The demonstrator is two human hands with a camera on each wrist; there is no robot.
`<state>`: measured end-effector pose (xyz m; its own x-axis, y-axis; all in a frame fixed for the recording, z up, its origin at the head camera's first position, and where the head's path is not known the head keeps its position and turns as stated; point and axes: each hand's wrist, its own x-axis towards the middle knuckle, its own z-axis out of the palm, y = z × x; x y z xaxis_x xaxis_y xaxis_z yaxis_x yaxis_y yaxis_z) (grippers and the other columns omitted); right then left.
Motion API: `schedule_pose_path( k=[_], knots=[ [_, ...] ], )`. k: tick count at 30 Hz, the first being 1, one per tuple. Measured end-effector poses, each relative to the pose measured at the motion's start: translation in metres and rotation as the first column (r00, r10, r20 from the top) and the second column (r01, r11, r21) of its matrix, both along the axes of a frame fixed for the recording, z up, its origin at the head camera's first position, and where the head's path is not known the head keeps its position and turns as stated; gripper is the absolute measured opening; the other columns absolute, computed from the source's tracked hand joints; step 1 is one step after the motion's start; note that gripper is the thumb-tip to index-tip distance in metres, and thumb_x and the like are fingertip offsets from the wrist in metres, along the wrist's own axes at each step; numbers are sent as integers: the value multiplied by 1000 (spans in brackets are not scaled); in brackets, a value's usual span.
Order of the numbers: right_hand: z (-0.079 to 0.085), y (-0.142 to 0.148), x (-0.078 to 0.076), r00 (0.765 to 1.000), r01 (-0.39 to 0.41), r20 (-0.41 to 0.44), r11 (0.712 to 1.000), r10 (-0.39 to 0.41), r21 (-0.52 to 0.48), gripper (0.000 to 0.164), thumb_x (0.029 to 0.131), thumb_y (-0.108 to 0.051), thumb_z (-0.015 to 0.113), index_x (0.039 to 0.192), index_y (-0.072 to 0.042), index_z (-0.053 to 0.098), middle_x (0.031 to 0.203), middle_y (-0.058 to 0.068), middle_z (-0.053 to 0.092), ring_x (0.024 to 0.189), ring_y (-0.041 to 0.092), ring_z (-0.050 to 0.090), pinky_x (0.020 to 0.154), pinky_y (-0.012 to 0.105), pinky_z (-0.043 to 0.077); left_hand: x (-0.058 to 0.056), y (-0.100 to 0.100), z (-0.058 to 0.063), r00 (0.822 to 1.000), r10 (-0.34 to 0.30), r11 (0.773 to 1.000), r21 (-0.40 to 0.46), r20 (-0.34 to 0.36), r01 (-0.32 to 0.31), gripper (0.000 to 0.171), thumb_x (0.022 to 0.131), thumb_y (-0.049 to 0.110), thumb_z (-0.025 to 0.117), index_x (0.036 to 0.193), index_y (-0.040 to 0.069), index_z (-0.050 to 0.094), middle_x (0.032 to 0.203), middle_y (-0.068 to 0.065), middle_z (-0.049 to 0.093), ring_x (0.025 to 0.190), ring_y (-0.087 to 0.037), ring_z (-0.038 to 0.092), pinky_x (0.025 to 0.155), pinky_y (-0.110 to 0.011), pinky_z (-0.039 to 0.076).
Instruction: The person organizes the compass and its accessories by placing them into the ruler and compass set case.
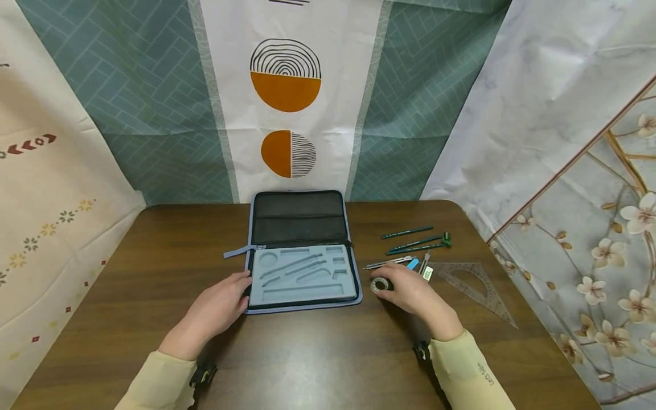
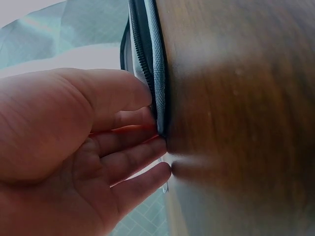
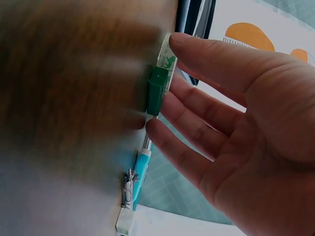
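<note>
A blue-edged zip case (image 1: 302,310) lies unfolded, a pale moulded tray (image 1: 307,276) in its near half. At the case's left edge is my left hand (image 1: 220,303); in the left wrist view its thumb touches the zipped rim (image 2: 158,73) and its fairly straight fingers reach the table. To the right of the case, my right hand (image 1: 410,287) holds a small round roll (image 1: 380,285) with a pale ring and dark centre between thumb and fingers. The right wrist view shows the roll's printed pale side (image 3: 166,55) and a green block (image 3: 157,91) beside the fingertips.
Dark green pencils (image 1: 407,232) lie at the back right, two near a green sharpener (image 1: 447,240). Closer are metal compass pieces (image 1: 402,260), a blue piece (image 1: 413,263), an eraser (image 1: 427,273) and a transparent set square (image 1: 482,285). Cloth hangs behind the table (image 1: 302,353).
</note>
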<state>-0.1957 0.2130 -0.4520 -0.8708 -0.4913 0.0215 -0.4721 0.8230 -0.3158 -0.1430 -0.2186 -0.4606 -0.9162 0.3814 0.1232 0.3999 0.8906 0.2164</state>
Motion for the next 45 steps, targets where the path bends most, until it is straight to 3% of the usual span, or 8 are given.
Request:
schedule_pose_path(
  k=[13,25,33,45],
  knots=[
    [-2,-5,1,1000,0,-27,1000,0,11,35,96,-14,87,130,-8,78,135,13,72,125,38,69,104,59,57,4,-2,3,1000,11,1000,2,16,-11,40,97,4,81,133,-11,71,148,-27,65,130,-42,69,104,-55,59],
    [11,-13,2,996,-11,-85,1000,10,-15,34,99,-16,85,130,-7,78,125,6,72,115,32,73,95,54,61,0,3,4,1000,-4,1000,-28,7,4,40,99,5,80,134,-10,71,148,-27,65,132,-42,68,106,-54,58],
    [20,-30,-3,992,-67,-114,996,60,-60,35,99,-17,86,132,-7,78,126,5,73,112,29,73,93,51,61,3,1,6,1000,-5,1000,-28,14,6,39,100,5,80,135,-10,71,148,-27,64,134,-43,66,108,-55,57],
    [31,-73,-13,978,-171,-121,985,170,6,38,98,-21,87,133,-10,78,126,4,73,105,23,72,87,45,62,6,-3,3,1000,13,1000,-5,18,-13,38,100,5,79,134,-10,71,149,-27,64,134,-42,66,108,-54,57]
  ],
)
